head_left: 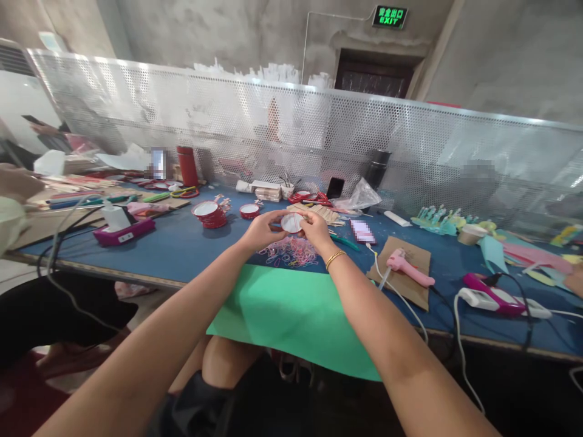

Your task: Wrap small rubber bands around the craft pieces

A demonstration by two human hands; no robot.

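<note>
My left hand (265, 230) and my right hand (316, 229) hold a small round white disc (290, 223) between them, fingers closed on its opposite edges. A thin reddish line crosses its face; whether that is a band or a mark I cannot tell. Just below lies a loose pile of colourful rubber bands (294, 252). To the left of my left hand are a stack of red-rimmed round pieces with a white top (208, 213) and a smaller, similar piece (249, 210). Under my forearms a green sheet (286, 315) hangs over the table edge.
On the right, a pink glue gun (407, 267) rests on brown cardboard (421, 294), near a purple power strip (494, 296) with trailing cables. Another power strip (125, 233) stands left. Behind are a phone (363, 232), wooden sticks (321, 212) and a perforated metal screen (228, 121).
</note>
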